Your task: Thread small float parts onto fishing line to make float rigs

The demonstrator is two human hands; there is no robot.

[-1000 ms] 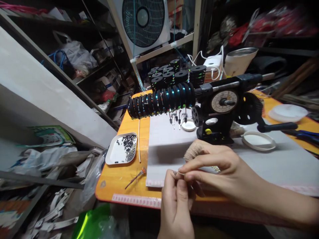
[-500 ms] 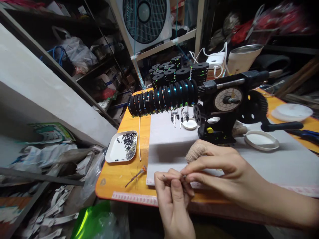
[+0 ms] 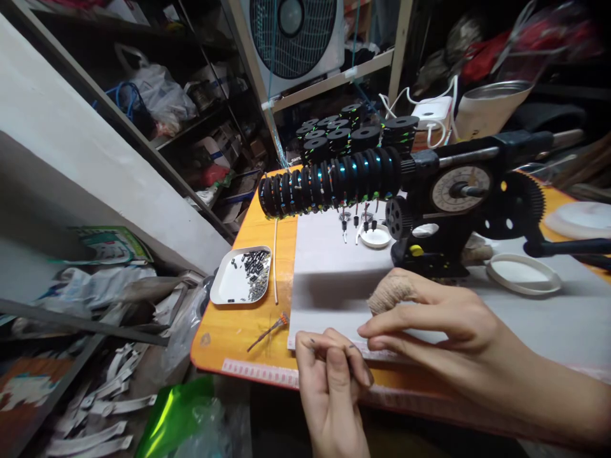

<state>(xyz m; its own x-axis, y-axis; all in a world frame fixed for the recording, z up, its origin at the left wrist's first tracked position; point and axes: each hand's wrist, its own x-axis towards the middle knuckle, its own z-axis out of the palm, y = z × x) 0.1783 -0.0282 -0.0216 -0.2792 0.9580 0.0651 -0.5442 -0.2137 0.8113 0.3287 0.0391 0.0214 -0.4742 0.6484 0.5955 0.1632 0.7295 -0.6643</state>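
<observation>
Table (image 3: 210,356): yellow, reaching the shelves behind. Board (image 3: 329,257) lies across it, pale. On the board stands a crank machine (image 3: 461,189), its arm carrying a row of black rings (image 3: 329,181); short leads hang below.

Right hand (image 3: 443,318): over the board's near edge, one finger cloth-wrapped. Thumb and index tips are nearly together; nothing visible between them, and I cannot tell whether they touch. Left hand (image 3: 329,375): just beside and below the right, apart from it, fingers curled, thumb pressed against them.

Spools (image 3: 366,135) stand behind the rings. Tray (image 3: 222,280), white, is at the table's left, with black pieces (image 3: 255,259) and greyish ones inside.

Dark bits (image 3: 312,341) show at the left fingers, above the table's near edge. Too small to tell if they are gripped parts or marks; what the left grip is clamped on, if anything, cannot be told.

Step, my judgement: fingertip handling of something tiny. From this pose, a next move calls for a light, exact pinch, with the left kept steady.
</observation>
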